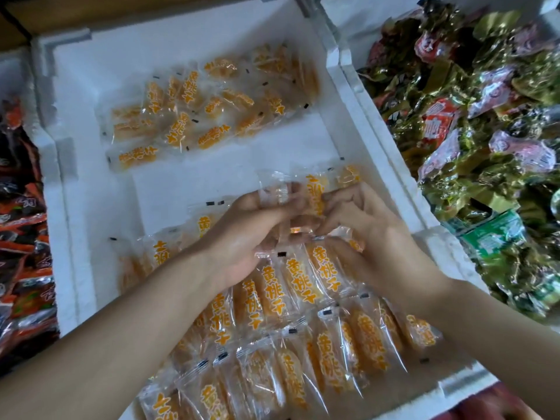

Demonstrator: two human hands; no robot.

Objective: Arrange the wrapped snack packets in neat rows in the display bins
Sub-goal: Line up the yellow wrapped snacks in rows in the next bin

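Three white foam bins sit side by side, the middle bin (91, 207) widest in view, with a heap of green-and-gold wrapped snacks (485, 147) in the bin to its right and red-and-black packets (24, 237) in the one to its left. Inside the middle bin, overlapping rows of clear orange-printed packets (291, 298) fill the near half, and a loose pile (194, 116) of the same kind lies toward the far wall. Above the bare strip between them the left hand (251, 234) and right hand (363, 234) meet, the fingers of both curled around a few held packets (306, 192).
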